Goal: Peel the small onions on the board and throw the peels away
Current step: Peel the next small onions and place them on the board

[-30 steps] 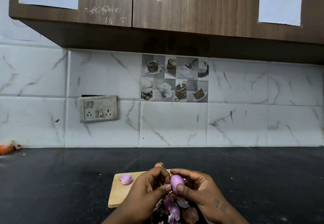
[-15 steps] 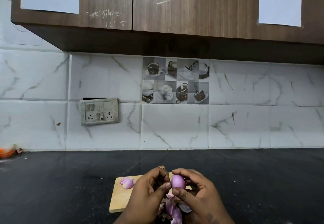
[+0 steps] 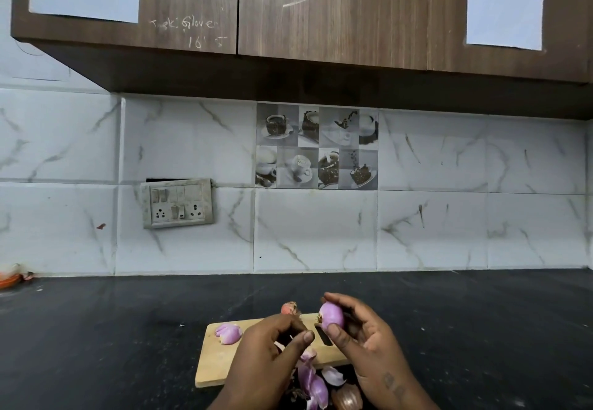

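Our hands are apart over the board (image 3: 218, 368). The right hand (image 3: 369, 342) pinches a small onion (image 3: 332, 315), thumb beneath and fingers on top, and holds it above the board's far edge. The left hand (image 3: 266, 358) hovers just beside it, on the onion's left, fingers curled toward the thumb; we cannot tell whether a scrap of skin sits between them.

The small onion looks purple and mostly bare. Its brownish root end points left, so its long axis runs roughly from one hand to the other. We judge the left hand, nearest that end, best placed to pick it clean.

A peeled onion (image 3: 228, 333) lies on the board's left part, and an unpeeled onion (image 3: 290, 308) sits behind the left hand. The peels (image 3: 313, 384) are heaped at the board's near edge on the desk (image 3: 128, 329).
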`<state>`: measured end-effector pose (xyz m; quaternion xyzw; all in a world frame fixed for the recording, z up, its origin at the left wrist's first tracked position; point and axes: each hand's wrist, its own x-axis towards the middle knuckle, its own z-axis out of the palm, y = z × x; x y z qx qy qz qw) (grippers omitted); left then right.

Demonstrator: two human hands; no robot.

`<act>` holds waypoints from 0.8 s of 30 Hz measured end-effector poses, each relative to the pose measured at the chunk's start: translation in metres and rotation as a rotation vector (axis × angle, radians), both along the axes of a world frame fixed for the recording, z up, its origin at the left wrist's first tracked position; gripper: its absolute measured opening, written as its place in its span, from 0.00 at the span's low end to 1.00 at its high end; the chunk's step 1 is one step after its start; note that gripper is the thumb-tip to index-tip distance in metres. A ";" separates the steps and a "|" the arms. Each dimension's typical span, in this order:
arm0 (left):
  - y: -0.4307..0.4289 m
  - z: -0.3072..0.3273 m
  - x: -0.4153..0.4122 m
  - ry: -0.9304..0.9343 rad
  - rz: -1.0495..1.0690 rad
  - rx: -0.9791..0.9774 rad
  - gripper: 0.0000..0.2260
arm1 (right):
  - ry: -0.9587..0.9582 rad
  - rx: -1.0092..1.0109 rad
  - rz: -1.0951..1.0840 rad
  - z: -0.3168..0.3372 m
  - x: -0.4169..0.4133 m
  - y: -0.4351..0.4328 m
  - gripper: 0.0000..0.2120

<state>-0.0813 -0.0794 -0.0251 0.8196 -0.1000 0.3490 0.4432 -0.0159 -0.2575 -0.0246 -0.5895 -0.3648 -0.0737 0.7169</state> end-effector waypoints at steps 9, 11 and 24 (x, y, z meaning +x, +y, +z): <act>-0.003 0.003 -0.006 -0.051 -0.038 -0.066 0.09 | -0.037 -0.120 0.063 -0.005 -0.001 0.003 0.24; -0.002 0.003 -0.006 -0.047 -0.050 -0.099 0.10 | -0.024 -0.110 0.080 -0.005 0.000 0.003 0.23; -0.004 -0.003 0.003 -0.181 0.138 0.059 0.07 | -0.065 -0.114 0.011 -0.003 0.001 0.002 0.22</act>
